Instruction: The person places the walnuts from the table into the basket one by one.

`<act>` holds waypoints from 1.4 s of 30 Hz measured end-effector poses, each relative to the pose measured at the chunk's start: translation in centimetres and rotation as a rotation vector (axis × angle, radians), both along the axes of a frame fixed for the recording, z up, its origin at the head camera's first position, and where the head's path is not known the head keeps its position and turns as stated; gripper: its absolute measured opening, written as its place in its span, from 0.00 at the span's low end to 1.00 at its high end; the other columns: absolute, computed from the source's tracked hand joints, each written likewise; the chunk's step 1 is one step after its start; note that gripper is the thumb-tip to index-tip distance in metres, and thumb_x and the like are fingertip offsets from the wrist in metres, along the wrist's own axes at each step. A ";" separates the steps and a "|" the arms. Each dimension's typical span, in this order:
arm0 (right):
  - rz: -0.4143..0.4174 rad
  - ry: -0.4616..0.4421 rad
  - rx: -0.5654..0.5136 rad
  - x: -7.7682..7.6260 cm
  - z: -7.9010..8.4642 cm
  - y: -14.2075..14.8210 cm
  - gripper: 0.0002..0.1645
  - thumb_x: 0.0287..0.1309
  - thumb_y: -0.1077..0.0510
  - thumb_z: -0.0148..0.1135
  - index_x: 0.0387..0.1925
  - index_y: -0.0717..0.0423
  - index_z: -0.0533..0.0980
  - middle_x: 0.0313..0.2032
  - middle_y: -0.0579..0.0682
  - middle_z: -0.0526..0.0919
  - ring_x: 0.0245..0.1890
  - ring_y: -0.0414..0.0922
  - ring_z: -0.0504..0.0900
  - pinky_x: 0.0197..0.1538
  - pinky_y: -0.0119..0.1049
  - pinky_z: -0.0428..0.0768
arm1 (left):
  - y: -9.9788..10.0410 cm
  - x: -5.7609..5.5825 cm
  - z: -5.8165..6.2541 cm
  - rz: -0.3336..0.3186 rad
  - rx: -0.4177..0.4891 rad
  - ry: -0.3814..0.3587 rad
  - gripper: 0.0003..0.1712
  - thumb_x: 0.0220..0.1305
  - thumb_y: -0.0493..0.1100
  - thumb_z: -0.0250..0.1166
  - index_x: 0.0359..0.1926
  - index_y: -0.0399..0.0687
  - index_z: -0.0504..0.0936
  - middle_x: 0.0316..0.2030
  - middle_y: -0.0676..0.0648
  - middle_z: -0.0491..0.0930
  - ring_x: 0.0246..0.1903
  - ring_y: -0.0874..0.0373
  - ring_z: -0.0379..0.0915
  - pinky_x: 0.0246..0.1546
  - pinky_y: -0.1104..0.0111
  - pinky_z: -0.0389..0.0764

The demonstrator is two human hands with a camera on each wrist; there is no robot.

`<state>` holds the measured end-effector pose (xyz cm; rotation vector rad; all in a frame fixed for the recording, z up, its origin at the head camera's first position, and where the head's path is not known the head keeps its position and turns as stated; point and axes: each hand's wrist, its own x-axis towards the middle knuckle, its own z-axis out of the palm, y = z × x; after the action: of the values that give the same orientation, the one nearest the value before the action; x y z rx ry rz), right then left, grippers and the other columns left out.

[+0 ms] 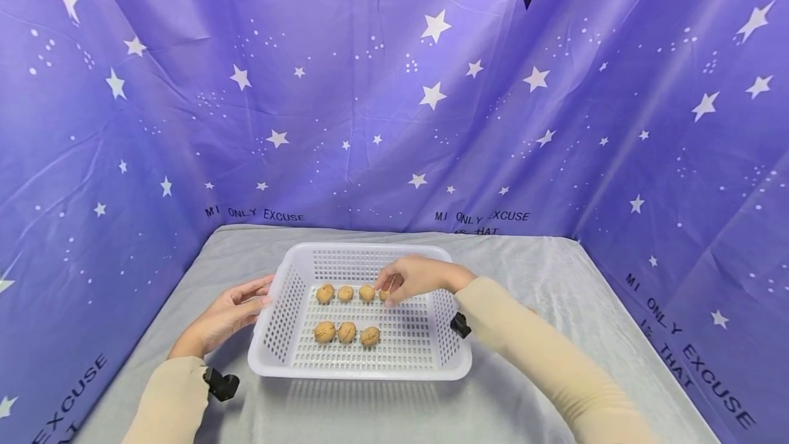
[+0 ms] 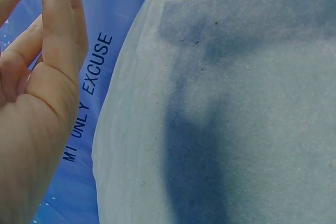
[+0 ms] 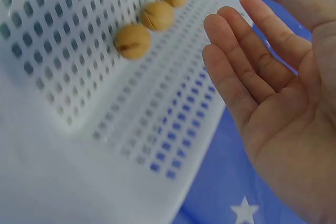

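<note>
A white perforated plastic basket (image 1: 360, 368) stands on the table. Inside it, walnuts lie in two rows: several along the far side, such as this walnut (image 1: 324, 294), and three nearer ones, with a walnut (image 1: 346, 332) in the middle. My right hand (image 1: 414, 277) is over the far row's right end and partly covers the last walnut (image 3: 132, 41). In the right wrist view its fingers (image 3: 231, 85) are loosely bent, with no walnut held. My left hand (image 1: 224, 310) rests against the basket's left rim, fingers fairly straight; its fingertips are cut off in the left wrist view.
A grey cloth (image 1: 524, 389) covers the table. Purple star-printed curtains (image 1: 370, 108) enclose the back and sides. A small tan thing (image 1: 532, 310) shows just past the right sleeve, mostly hidden. Each wrist wears a black camera mount (image 1: 221, 384).
</note>
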<state>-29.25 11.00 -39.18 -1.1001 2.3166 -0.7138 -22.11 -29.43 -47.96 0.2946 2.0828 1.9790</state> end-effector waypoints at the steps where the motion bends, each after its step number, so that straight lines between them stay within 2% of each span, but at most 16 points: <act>1: -0.008 0.011 -0.001 -0.1 0.3 0.4 0.24 0.56 0.56 0.74 0.54 0.56 0.81 0.45 0.45 0.86 0.44 0.36 0.83 0.51 0.32 0.80 | 0.0 0.0 0.0 0.000 0.001 0.000 0.36 0.72 0.35 0.60 0.76 0.35 0.57 0.63 0.38 0.71 0.53 0.57 0.77 0.51 0.62 0.81; 8: -0.071 0.043 -0.024 -0.2 1.5 4.0 0.23 0.57 0.56 0.73 0.54 0.54 0.81 0.47 0.44 0.85 0.45 0.39 0.83 0.53 0.35 0.80 | 0.1 0.2 0.1 0.007 0.005 -0.006 0.36 0.72 0.35 0.60 0.76 0.34 0.56 0.63 0.35 0.70 0.52 0.57 0.78 0.51 0.62 0.81; 12: -0.111 0.065 -0.041 -0.1 1.8 6.8 0.22 0.58 0.56 0.72 0.53 0.58 0.81 0.47 0.46 0.85 0.45 0.42 0.83 0.53 0.38 0.81 | 0.1 0.3 0.1 0.010 -0.001 -0.008 0.36 0.73 0.35 0.60 0.76 0.34 0.56 0.64 0.35 0.69 0.53 0.57 0.77 0.51 0.62 0.81; 16: -0.153 0.084 -0.066 -0.1 1.7 10.1 0.20 0.58 0.58 0.71 0.52 0.61 0.81 0.46 0.52 0.85 0.46 0.45 0.83 0.52 0.40 0.81 | 0.1 0.3 0.2 0.015 -0.008 -0.015 0.37 0.73 0.36 0.60 0.76 0.34 0.56 0.63 0.37 0.70 0.53 0.58 0.77 0.51 0.62 0.81; 21: -0.212 0.098 -0.063 0.2 1.3 14.0 0.20 0.59 0.57 0.70 0.51 0.62 0.81 0.47 0.53 0.85 0.47 0.48 0.84 0.52 0.39 0.82 | 0.1 0.4 0.2 0.014 -0.008 -0.022 0.36 0.73 0.36 0.60 0.76 0.35 0.56 0.64 0.38 0.70 0.53 0.58 0.77 0.51 0.62 0.81; 32: -0.348 0.135 -0.051 1.1 -0.6 20.4 0.20 0.62 0.56 0.70 0.52 0.62 0.81 0.46 0.54 0.85 0.46 0.49 0.84 0.50 0.39 0.82 | 0.1 0.4 0.2 0.021 -0.008 -0.018 0.36 0.73 0.36 0.60 0.76 0.35 0.56 0.63 0.39 0.71 0.53 0.58 0.77 0.51 0.62 0.81; 36: -0.393 0.139 -0.057 1.6 -2.1 22.3 0.19 0.62 0.57 0.69 0.51 0.62 0.81 0.47 0.57 0.85 0.47 0.51 0.84 0.49 0.36 0.81 | 0.1 0.3 0.1 0.015 -0.009 -0.019 0.36 0.73 0.37 0.60 0.76 0.35 0.56 0.64 0.38 0.70 0.54 0.58 0.77 0.51 0.62 0.81; 42: -0.450 0.084 -0.073 2.5 -4.4 24.5 0.20 0.63 0.58 0.67 0.51 0.68 0.80 0.47 0.61 0.85 0.47 0.53 0.83 0.49 0.36 0.80 | 0.2 0.2 0.2 0.014 -0.005 -0.016 0.37 0.73 0.37 0.60 0.76 0.35 0.56 0.64 0.36 0.69 0.53 0.58 0.77 0.51 0.63 0.81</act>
<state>-26.71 35.47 -43.57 -0.6465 2.6625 -0.9342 -21.93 -29.26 -47.78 0.2634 2.0854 1.9776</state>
